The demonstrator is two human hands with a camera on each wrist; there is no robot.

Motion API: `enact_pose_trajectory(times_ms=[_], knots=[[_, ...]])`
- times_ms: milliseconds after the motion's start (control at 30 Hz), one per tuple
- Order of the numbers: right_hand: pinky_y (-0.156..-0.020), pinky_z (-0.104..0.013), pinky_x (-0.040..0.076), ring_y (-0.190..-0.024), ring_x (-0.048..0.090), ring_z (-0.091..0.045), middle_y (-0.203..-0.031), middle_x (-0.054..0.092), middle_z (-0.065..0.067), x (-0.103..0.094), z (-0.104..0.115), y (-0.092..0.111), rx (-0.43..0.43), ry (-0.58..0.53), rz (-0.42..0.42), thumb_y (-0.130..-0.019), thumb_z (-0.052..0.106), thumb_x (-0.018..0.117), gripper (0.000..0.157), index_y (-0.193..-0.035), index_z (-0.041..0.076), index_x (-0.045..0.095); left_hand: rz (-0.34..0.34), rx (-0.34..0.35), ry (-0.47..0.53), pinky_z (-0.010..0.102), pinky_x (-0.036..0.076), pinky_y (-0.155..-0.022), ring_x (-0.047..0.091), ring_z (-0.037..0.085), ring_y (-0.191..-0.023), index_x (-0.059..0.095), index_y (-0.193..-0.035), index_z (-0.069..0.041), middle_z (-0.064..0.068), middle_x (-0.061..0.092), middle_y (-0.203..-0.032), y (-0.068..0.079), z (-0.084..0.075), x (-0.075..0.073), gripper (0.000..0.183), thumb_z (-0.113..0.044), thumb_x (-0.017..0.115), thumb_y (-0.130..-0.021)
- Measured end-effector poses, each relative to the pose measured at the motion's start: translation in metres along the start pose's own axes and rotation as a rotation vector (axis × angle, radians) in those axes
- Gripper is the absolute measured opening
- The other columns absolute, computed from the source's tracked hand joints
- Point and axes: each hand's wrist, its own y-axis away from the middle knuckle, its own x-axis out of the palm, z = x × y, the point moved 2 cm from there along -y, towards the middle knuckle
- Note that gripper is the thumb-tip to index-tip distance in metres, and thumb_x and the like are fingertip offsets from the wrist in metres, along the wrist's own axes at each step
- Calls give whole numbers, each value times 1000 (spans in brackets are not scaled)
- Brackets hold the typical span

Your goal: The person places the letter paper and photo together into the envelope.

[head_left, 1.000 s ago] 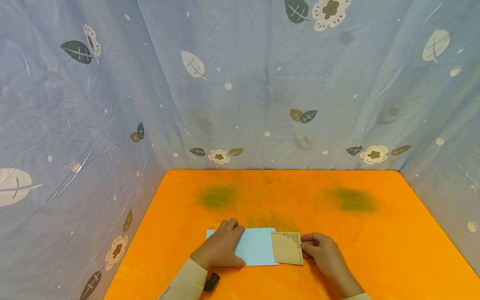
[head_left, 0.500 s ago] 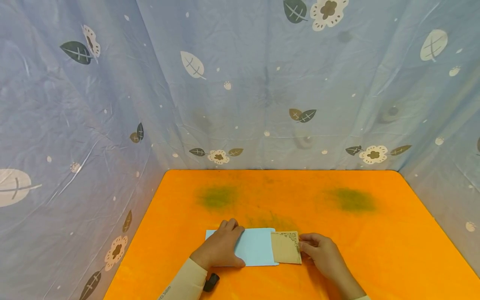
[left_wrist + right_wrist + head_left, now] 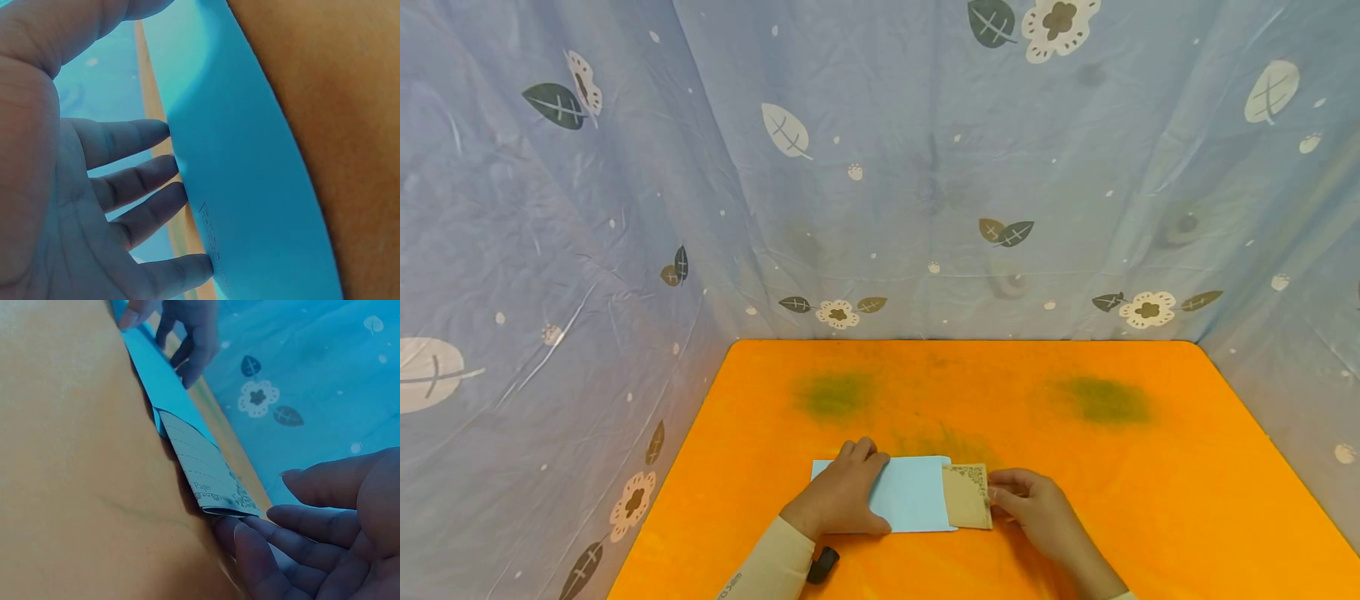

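Note:
A light-blue envelope lies flat on the orange table, its opening to the right. My left hand spans its left part, holding it with the thumb at the near edge and fingertips against the far edge. Out of the opening sticks a folded tan sheet of letter paper with a dark floral corner. Its rest is hidden inside the envelope. Dashed lines and the word "Paper" show on it in the right wrist view. The fingertips of my right hand touch the sheet's outer end, none covering its upper face.
The orange table has two dark greenish stains toward its back. A blue curtain with leaves and flowers encloses the back and sides. A small black object sits beside the left wrist.
My right hand has moved left together with the letter paper, so less of the sheet sticks out of the envelope. The left hand and envelope have stayed in place.

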Motion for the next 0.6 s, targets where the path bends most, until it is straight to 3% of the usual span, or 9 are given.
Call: enact_pose_trajectory(times_ms=[600], knots=[[-74,-45,62,-99,75,-38,-117,74,-19,7,-3,-5,-4,-80,77,-110,13,65,43,-140,-17,60,1,2,10,32,48,-87,41,19,-112,59,-149,-13,-2,44,-129,-1,2,1,86,-46,94,-78]])
